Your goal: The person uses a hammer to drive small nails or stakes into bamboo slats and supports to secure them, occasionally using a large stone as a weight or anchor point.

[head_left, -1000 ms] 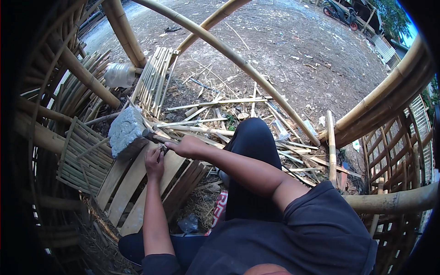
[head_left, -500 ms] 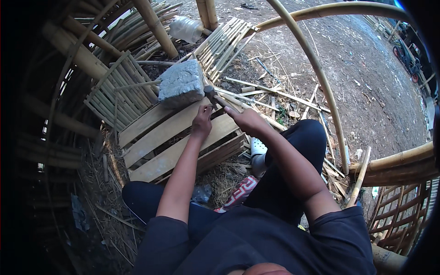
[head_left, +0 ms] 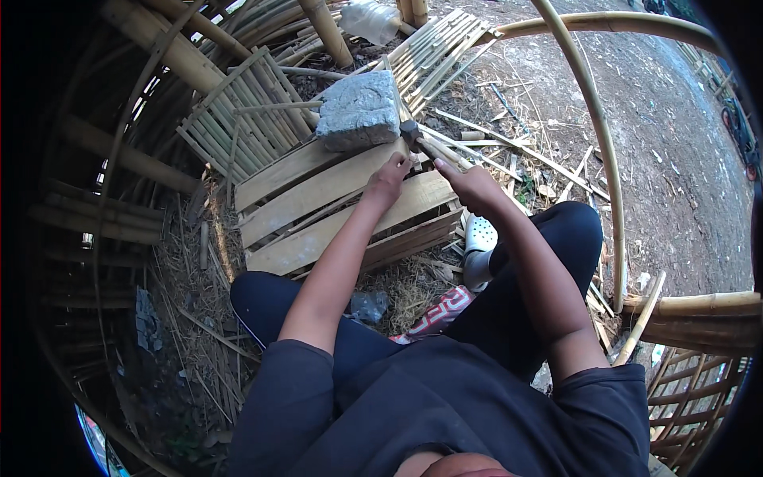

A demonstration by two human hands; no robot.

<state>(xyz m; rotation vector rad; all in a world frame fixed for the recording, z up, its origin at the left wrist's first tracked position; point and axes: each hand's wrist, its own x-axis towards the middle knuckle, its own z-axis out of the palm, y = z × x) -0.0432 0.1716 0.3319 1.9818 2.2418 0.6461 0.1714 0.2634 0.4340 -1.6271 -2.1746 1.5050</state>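
My right hand (head_left: 477, 189) is wrapped round the wooden handle of a hammer (head_left: 442, 151), thumb lying along it. The dark hammer head is beside the right corner of a rough grey block (head_left: 358, 111), over the far right end of a wooden slatted crate (head_left: 318, 230). My left hand (head_left: 387, 180) rests at the crate's far right end, just below the hammer head, its fingers pinched together. What they hold, if anything, is too small to make out. The block sits on the crate's far slats.
Bamboo slat panels (head_left: 246, 119) lean left of the block, another (head_left: 441, 56) beyond it. Split bamboo strips (head_left: 524, 151) litter the ground at right. A curved bamboo pole (head_left: 600, 143) rises on the right. A clear plastic jug (head_left: 370, 22) lies at the back.
The view has shifted, so the whole scene sits further right and higher. Both hands and the hammer keep nearly the same places against the block and crate.
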